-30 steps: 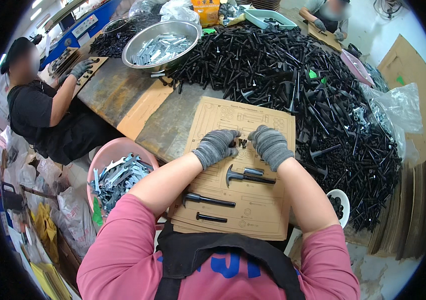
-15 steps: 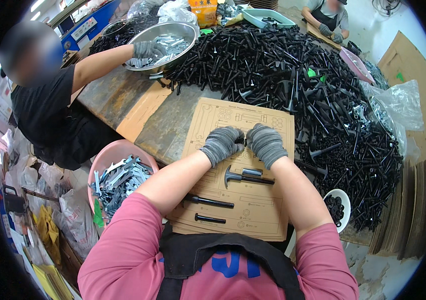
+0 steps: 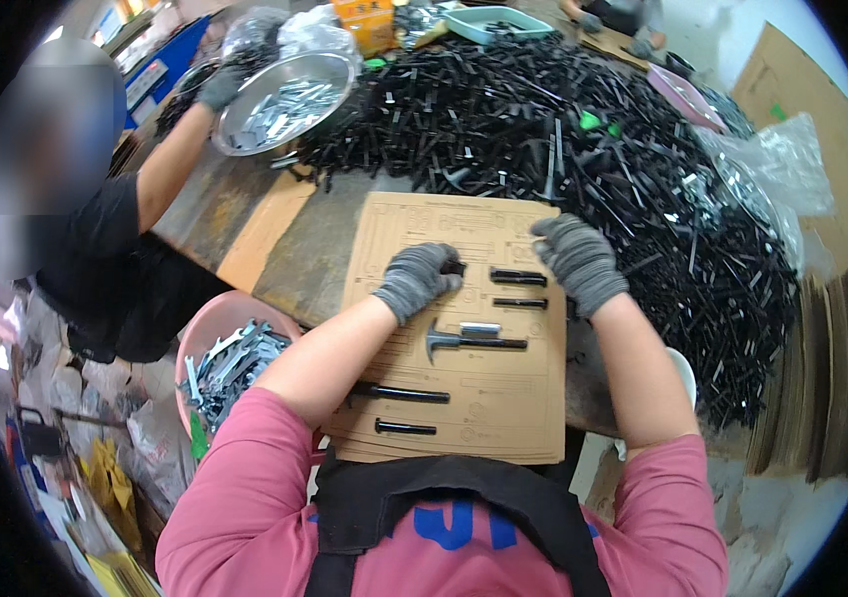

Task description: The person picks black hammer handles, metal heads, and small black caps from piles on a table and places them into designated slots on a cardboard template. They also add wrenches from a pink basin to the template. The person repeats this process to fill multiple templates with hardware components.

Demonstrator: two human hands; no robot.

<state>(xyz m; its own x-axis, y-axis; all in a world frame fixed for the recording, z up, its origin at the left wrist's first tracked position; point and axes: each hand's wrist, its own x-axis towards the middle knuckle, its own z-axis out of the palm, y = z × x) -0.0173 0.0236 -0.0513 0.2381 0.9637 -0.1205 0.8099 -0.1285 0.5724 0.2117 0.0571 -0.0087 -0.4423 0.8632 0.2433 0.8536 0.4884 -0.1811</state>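
Before me lies a tan cardboard sheet (image 3: 503,443) printed with outlines of hardware. My left hand (image 3: 417,280), in a grey glove, is closed on a small black part (image 3: 456,269) over the sheet's upper middle. My right hand (image 3: 581,261), also gloved, is over the sheet's upper right edge, fingers apart, with nothing visible in them. Beside it lie a thick black bolt (image 3: 518,277) and a thinner black bolt (image 3: 520,302). Lower down are a silver cylinder (image 3: 481,328) and a black T-shaped piece with a curved head (image 3: 473,342). Two black bolts, one long (image 3: 404,394) and one short (image 3: 405,428), lie at lower left.
A large heap of black bolts (image 3: 503,109) covers the far and right table. Left of it stands a metal bowl (image 3: 346,85) of silver parts, near a co-worker's gloved hand (image 3: 220,90). A pink basin (image 3: 185,343) holds wrenches. Cardboard stacks (image 3: 822,378) stand at right.
My right hand has moved right, away from my left, uncovering two black bolts. The co-worker's hand has left the metal bowl and moved to its far left side. The view has shifted slightly.
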